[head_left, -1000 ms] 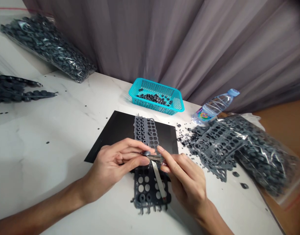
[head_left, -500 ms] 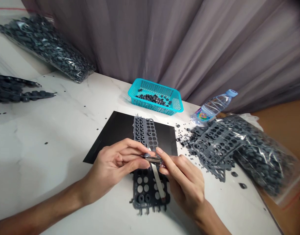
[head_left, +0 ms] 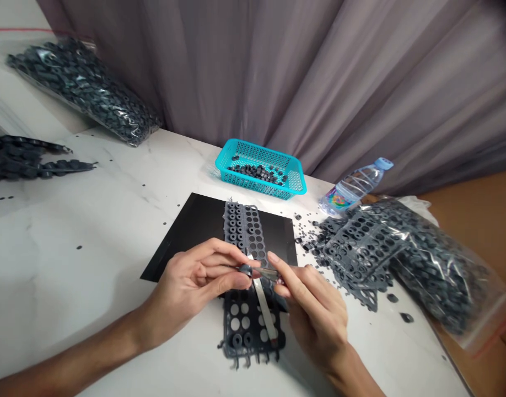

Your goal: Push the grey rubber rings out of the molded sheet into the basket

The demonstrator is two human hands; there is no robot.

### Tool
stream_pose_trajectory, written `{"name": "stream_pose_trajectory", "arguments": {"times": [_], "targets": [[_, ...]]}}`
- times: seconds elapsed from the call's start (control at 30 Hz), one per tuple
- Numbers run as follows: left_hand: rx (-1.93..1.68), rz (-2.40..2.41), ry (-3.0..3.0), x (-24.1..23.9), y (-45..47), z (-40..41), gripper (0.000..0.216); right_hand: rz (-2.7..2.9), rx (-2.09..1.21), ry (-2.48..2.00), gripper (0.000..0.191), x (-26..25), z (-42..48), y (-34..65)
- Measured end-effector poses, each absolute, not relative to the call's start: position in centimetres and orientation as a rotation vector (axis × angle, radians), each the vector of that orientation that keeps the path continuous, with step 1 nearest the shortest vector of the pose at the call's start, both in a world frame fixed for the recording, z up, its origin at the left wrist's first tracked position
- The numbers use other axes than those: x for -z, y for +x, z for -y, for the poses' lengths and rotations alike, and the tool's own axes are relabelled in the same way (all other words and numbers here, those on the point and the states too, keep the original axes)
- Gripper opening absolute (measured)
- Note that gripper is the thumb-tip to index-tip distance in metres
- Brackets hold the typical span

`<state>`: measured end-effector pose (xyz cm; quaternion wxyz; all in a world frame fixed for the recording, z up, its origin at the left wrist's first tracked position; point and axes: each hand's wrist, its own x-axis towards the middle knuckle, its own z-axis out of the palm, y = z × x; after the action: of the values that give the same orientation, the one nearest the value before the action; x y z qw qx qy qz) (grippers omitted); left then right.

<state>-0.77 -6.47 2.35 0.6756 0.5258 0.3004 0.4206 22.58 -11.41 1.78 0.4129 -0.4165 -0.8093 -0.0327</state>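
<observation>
My left hand (head_left: 199, 273) pinches a small, rounded black rubber piece (head_left: 245, 269) between thumb and fingers. In my right hand (head_left: 315, 303) is a slim, pointed metal tool (head_left: 269, 273), held almost level, its tip at or just beside the rubber piece; its exact kind is unclear. Below both hands lies a black rubber sheet with rows of round holes (head_left: 255, 325), some still filled with ring-shaped pieces. A flat metal strip (head_left: 264, 309) rests slantwise across that sheet, its upper part partly behind my fingers. The sheet's middle is hidden by my hands.
Beneath the sheet is a black mat (head_left: 187, 231). A turquoise basket (head_left: 257, 190) with loose black pieces stands behind. To the right are a water bottle (head_left: 356, 184), stacked perforated sheets (head_left: 348, 248) and a filled plastic bag (head_left: 447, 275). Another filled bag (head_left: 87, 91) leans at back left.
The metal tool has drawn slightly to the right, so more of the rubber piece in my left fingers shows. The whole view has shifted a little.
</observation>
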Motion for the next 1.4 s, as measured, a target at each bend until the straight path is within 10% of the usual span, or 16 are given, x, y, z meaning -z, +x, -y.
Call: {"name": "stream_pose_trajectory", "arguments": {"times": [0.47,0.77,1.4], "targets": [[-0.946,-0.662,1.277,-1.8,-0.8,6.5,0.017,1.940,0.234,-1.229,0.057,-1.7,9.8,25.1],[-0.954,-0.797,1.339,-1.1,-0.4,4.9,0.024,1.782,0.202,-2.302,0.040,-0.8,0.1,33.5],[-1.149,-0.976,2.202,-3.2,5.9,-16.8,0.026,1.775,0.184,-2.448,0.027,0.1,-8.6,32.5]]}}
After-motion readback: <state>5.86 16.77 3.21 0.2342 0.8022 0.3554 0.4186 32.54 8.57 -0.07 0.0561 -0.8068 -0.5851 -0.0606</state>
